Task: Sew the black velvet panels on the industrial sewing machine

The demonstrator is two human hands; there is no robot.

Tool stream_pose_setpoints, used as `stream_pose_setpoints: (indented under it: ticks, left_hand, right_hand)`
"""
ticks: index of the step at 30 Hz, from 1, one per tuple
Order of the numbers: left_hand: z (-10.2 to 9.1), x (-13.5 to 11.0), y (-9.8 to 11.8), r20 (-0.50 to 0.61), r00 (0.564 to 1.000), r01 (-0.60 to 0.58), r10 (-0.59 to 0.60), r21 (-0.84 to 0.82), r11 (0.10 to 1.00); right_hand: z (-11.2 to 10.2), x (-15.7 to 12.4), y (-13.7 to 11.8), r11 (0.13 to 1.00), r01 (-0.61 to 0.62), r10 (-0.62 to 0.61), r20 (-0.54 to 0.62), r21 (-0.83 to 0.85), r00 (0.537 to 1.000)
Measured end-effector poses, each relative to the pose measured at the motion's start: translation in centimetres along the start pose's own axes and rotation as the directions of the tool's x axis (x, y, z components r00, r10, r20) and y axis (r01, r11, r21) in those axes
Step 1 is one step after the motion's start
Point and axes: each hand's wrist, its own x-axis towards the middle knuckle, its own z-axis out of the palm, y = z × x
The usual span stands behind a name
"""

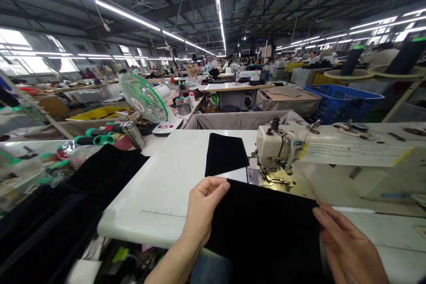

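Note:
A piece of black fabric [266, 226] is stretched between my two hands, in front of the sewing machine [273, 146]. My left hand [206, 199] pinches its upper left corner between thumb and fingers. At the upper right corner my right hand [346, 235] grips the same piece. The fabric's top edge runs nearly straight, sloping slightly down to the right, just short of the needle area. A smaller black fabric piece [226, 154] lies flat on the white table [159, 186], left of the machine head. The lower part of the held fabric runs out of view.
More black fabric [100, 177] is heaped at the left, beside the table. A green-and-white fan [144, 97] and a steel thermos [133, 135] stand behind it. A blue basket [342, 102] sits beyond the machine, and dark thread cones [353, 60] rise at the right.

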Motion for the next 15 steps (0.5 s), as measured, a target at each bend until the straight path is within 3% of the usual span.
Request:
stream_pose_setpoints:
  ticks: [3, 5, 15]
  left_hand:
    - [0.04, -0.08, 0.09, -0.001, 1.000, -0.011, 0.011, 0.013, 1.000]
    - [0.02, 0.00, 0.04, -0.007, 0.999, -0.036, 0.036, 0.034, 0.999]
    - [-0.71, 0.61, -0.31, -0.102, 0.979, -0.154, 0.175, 0.186, 0.970]
  right_hand:
    - [0.11, -0.16, -0.22, 0.985, -0.152, 0.159, -0.076, 0.082, 0.984]
    - [0.14, -0.12, -0.25, 0.983, -0.163, 0.169, -0.072, 0.082, 0.983]
    - [0.34, -0.09, 0.22, 0.986, 0.147, -0.144, 0.043, -0.078, 0.989]
